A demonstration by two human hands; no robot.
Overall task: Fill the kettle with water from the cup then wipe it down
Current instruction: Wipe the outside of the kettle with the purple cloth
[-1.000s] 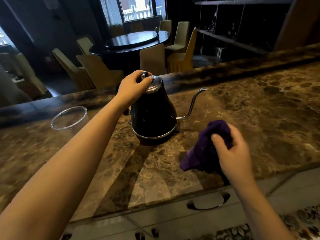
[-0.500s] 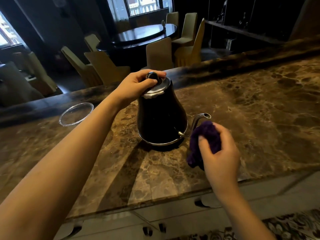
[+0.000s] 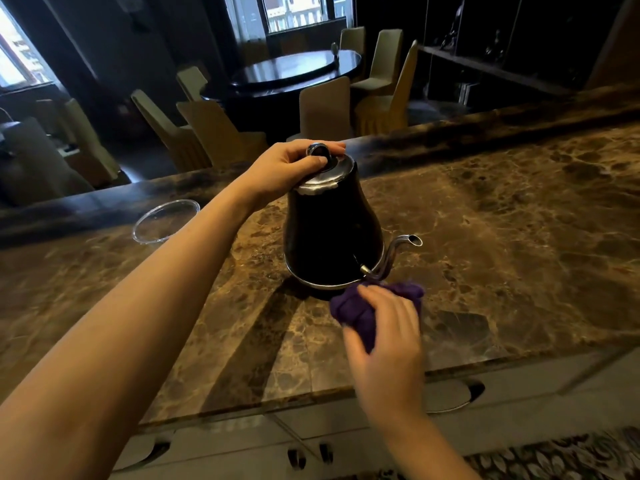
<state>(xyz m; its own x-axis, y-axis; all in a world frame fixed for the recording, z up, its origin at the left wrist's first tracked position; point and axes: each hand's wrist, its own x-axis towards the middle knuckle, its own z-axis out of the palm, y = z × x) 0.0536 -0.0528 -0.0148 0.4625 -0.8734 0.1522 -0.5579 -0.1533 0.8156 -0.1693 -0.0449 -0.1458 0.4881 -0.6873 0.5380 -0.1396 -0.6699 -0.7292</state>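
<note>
A black gooseneck kettle [image 3: 332, 237] with a chrome lid stands upright on the brown marble counter [image 3: 519, 220]. My left hand [image 3: 287, 168] grips the lid knob on top of it. My right hand [image 3: 384, 344] holds a bunched purple cloth [image 3: 356, 310] pressed against the kettle's lower front, right at the base of the thin spout [image 3: 398, 251]. The spout points to the right and toward me. A clear plastic cup [image 3: 166, 220] stands on the counter to the left, behind my left forearm.
The counter's raised back ledge [image 3: 485, 133] runs behind the kettle. Drawers with recessed handles [image 3: 450, 396] sit under the front edge. Beyond the counter are a round dark table [image 3: 294, 71] and several covered chairs.
The kettle has turned so its spout swings from the right toward me. My right hand brought the purple cloth from the counter up to the kettle's base by the spout.
</note>
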